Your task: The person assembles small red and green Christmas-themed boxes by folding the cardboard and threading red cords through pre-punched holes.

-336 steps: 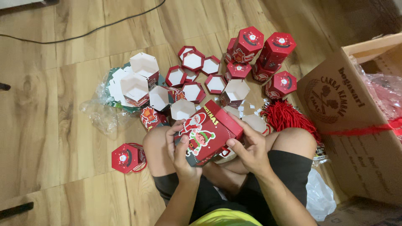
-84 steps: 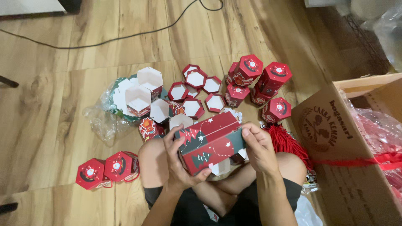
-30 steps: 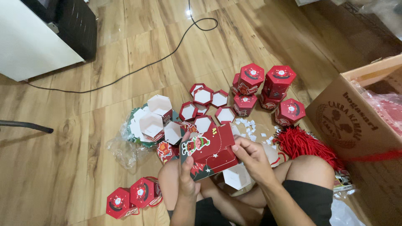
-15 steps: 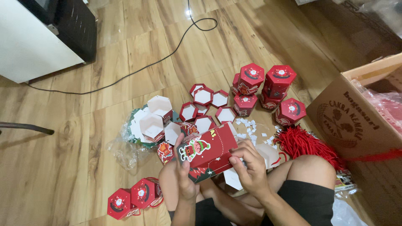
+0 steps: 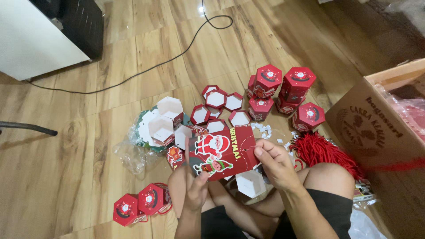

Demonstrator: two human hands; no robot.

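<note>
I sit on the wooden floor and hold a flat red printed cardboard piece (image 5: 221,151) with holiday figures over my knees. My left hand (image 5: 195,190) grips its lower left edge. My right hand (image 5: 275,161) pinches its right edge. A white hexagonal box part (image 5: 250,183) lies just under the card on my lap. Several open hexagonal lids and bases (image 5: 217,99) with white insides lie on the floor beyond the card.
Stacked finished red hexagon boxes (image 5: 283,90) stand at the back right, two more (image 5: 139,204) at my left. A bundle of red string (image 5: 321,150) lies by a cardboard carton (image 5: 376,128). Clear plastic with flat cards (image 5: 141,137), a black cable (image 5: 146,71) and white furniture (image 5: 31,40).
Over the earlier frames the card was turned in my hands and now faces up flatter; the view has tilted to show more floor and the furniture at the upper left.
</note>
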